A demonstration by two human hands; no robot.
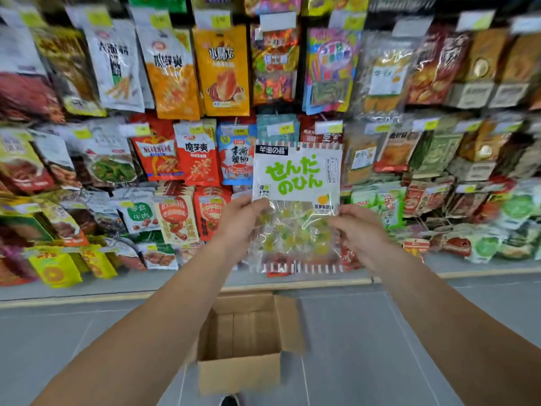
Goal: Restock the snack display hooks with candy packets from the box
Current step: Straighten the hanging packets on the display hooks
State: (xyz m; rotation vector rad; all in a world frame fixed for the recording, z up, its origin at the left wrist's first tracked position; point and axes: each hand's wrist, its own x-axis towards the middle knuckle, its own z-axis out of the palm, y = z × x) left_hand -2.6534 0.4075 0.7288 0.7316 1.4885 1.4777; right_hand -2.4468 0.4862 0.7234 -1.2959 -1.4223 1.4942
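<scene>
- Left hand (238,222) and right hand (361,230): each grip pinched on a side edge of the candy packet (297,200).
- Held upright before the snack display (205,83), among hanging packets.
- Below on the floor (366,332): open cardboard box (243,373).

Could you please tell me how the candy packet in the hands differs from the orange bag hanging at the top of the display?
The candy packet is white with green lettering and a clear lower half; the orange bag is opaque. The packet is held by the left hand and right hand; the bag hangs on the display. Both are upright.
</scene>
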